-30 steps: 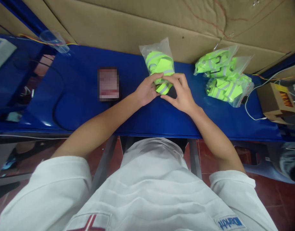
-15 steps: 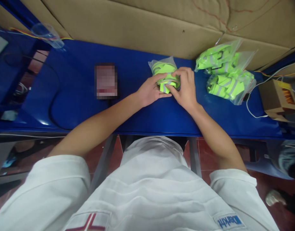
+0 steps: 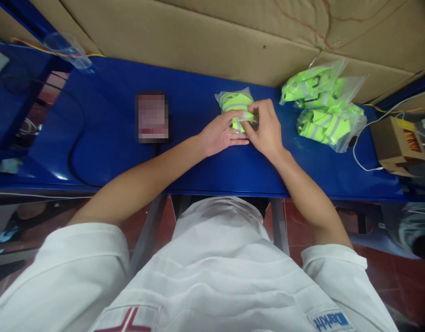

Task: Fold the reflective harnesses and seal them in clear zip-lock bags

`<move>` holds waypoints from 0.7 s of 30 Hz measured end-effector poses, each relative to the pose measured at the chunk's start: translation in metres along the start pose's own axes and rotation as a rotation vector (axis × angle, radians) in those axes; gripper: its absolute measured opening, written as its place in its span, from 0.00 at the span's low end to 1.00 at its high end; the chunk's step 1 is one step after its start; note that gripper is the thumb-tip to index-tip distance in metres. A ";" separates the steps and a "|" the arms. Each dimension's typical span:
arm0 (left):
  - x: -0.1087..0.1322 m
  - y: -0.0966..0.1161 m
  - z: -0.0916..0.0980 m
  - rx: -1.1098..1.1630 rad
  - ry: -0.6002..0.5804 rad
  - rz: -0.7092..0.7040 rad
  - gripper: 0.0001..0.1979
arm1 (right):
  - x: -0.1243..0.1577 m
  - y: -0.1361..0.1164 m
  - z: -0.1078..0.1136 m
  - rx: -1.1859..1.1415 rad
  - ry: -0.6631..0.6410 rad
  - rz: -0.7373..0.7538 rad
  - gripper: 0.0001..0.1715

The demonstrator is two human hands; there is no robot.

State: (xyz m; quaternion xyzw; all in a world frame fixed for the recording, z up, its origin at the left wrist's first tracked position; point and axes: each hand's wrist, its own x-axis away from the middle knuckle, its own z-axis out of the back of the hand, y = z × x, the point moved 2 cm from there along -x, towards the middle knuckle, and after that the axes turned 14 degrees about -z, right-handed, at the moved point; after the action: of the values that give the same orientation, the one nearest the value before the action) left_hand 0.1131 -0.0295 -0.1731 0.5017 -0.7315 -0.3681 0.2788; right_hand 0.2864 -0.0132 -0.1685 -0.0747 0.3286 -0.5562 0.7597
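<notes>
A clear plastic bag (image 3: 218, 97) lies on the blue table, packed with a folded neon yellow-green reflective strap (image 3: 236, 99) that has silver-grey stripes. My left hand (image 3: 222, 134) grips the bag's near edge from the left, thumb on top and the other fingers stretched along the opening. From the right, my right hand (image 3: 266, 129) pinches the same edge between thumb and fingers. A short end of the strap shows between both hands, behind the film. My fingers partly cover the bag's opening.
Several filled bags of neon straps (image 3: 325, 124) are piled on the right. Beyond them stand a cardboard box (image 3: 401, 143) and a white cable. A pixelated dark-framed item (image 3: 152, 116) lies on the left, near a clear plastic cup (image 3: 68, 50). A cardboard wall (image 3: 198, 37) borders the back.
Both hands have shifted slightly toward me at the bag's opening. The strap's near end, which stuck out between my fingers, now shows behind the plastic film.
</notes>
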 end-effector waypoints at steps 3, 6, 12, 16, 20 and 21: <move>-0.007 0.005 0.010 0.010 0.025 -0.066 0.18 | -0.004 0.009 -0.001 -0.125 -0.111 0.163 0.32; -0.009 0.006 0.014 0.009 0.055 -0.093 0.17 | -0.004 0.014 -0.004 -0.118 -0.139 0.206 0.40; 0.000 -0.001 0.003 0.048 -0.005 -0.028 0.20 | 0.002 0.005 -0.007 0.067 -0.047 0.062 0.30; 0.007 -0.008 -0.005 0.054 -0.005 0.049 0.19 | 0.008 -0.009 -0.002 0.302 0.007 -0.054 0.19; 0.010 -0.015 -0.014 0.053 -0.046 0.101 0.17 | 0.007 -0.017 -0.001 0.393 0.022 -0.226 0.11; 0.009 -0.016 -0.015 0.033 -0.061 0.109 0.18 | 0.006 -0.015 -0.001 0.364 0.030 -0.258 0.10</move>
State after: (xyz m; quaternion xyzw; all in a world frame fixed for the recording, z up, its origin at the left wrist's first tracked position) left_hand 0.1305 -0.0458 -0.1775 0.4541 -0.7719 -0.3553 0.2678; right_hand 0.2747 -0.0235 -0.1645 0.0306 0.2217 -0.7000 0.6782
